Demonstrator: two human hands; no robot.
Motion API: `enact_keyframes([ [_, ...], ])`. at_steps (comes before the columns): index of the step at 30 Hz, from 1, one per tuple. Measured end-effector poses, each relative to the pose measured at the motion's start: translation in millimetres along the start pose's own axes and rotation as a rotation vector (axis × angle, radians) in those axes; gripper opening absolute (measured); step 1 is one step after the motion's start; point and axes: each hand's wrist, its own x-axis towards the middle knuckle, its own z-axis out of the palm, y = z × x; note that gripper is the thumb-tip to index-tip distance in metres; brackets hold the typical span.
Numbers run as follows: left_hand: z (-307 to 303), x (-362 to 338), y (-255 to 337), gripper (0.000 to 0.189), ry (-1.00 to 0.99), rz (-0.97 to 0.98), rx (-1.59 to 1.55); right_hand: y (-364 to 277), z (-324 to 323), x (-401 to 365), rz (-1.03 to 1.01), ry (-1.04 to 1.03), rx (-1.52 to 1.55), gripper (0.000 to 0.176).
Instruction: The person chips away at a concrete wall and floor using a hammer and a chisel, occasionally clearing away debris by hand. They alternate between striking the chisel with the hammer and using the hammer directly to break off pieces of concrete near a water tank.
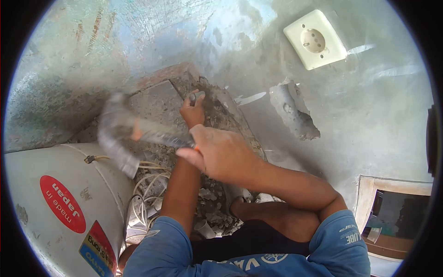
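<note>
My right hand (226,152) is wrapped round the dark grip of a claw hammer (159,134), raised and pointing left across my left forearm. The hammer head is smeared by motion. Beyond it, my left hand (191,113) is closed round a chisel (193,98), of which only a grey rounded end shows at the fingers. The rest of the chisel is hidden by the hand. That hand is at the broken edge of a rough concrete ledge (154,101) in the wall corner.
A white tank (50,161) with red and blue stickers stands at left, beside coiled pale cable (150,184). Rubble (210,203) covers the floor between my legs. The right wall holds a socket (314,40), a chipped hole (293,111) and a wooden-framed opening (364,196).
</note>
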Motion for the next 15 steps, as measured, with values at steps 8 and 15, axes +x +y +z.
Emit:
enact_keyframes([
  [8,5,6,-20,0.025,-0.011,0.175,-0.165,72,38,1,0.315,-0.012,-0.118,0.041],
  [15,6,16,-23,0.024,-0.052,0.060,0.000,41,18,-6,-0.304,0.158,0.013,0.046],
])
